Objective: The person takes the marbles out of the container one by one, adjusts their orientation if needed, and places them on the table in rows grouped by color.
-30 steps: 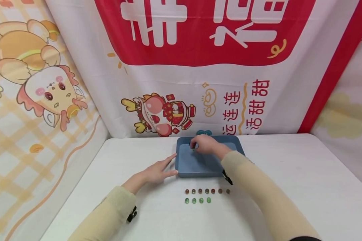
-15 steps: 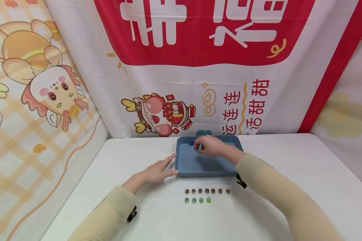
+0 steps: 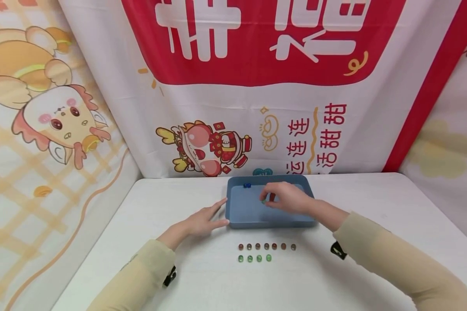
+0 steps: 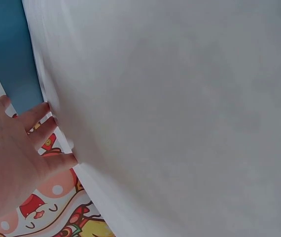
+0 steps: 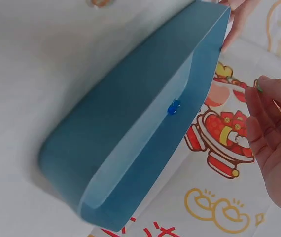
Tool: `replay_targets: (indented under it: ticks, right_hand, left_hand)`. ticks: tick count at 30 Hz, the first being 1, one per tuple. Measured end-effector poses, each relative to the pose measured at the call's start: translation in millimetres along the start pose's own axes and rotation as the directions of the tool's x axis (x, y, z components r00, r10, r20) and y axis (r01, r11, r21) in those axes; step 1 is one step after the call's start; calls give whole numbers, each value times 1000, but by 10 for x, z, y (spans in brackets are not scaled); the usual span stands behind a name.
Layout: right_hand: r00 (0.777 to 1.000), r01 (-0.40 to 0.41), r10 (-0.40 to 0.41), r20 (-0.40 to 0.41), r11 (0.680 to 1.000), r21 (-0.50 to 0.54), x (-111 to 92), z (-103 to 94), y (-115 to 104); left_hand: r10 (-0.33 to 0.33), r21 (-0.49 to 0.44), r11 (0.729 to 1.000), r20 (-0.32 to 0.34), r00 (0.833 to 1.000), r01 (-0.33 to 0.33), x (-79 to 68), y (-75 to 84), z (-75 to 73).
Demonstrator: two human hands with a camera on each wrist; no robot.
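Observation:
My right hand [image 3: 289, 198] is over the blue-grey tray [image 3: 272, 224], pinching a small green glass marble [image 3: 263, 201] between thumb and fingertips. In the right wrist view only a sliver of that marble [image 5: 259, 89] shows at the fingertips. Two dark blue marbles [image 3: 247, 185] sit together at the tray's far left inside corner. On the tray's left side, my left hand [image 3: 202, 221] has its fingers spread, with fingertip and thumb tip right at the outer wall. The left wrist view shows this hand [image 4: 12, 153] with straight fingers.
In front of the tray, a row of several brownish and clear marbles [image 3: 258, 246] lies on the white table [image 3: 202, 276]. Nearer to me runs a shorter row of several green marbles [image 3: 259, 258]. A printed cloth [image 3: 233, 103] hangs behind the tray.
My right hand has drawn rightward and a little towards me inside the tray area, carrying the green marble. The blue marbles have come into sight. My left hand has stayed put.

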State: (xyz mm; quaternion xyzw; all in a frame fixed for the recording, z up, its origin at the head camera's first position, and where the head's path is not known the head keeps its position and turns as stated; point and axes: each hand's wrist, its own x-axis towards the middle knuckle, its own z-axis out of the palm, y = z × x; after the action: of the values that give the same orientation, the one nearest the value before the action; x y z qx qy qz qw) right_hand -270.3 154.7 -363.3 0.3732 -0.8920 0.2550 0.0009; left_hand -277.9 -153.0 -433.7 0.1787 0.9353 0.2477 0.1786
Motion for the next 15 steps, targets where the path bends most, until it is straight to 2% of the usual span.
replay_targets:
  ticks: [6, 15]
  right_hand:
    - [997, 44, -39, -74, 997, 61, -226, -8, -52]
    - [994, 26, -8, -108, 986, 166, -503, 53, -100]
  left_hand:
    - [10, 1, 1000, -3, 1000, -10, 11, -16, 8]
    - [4, -2, 1000, 1, 1000, -4, 9, -10, 7]
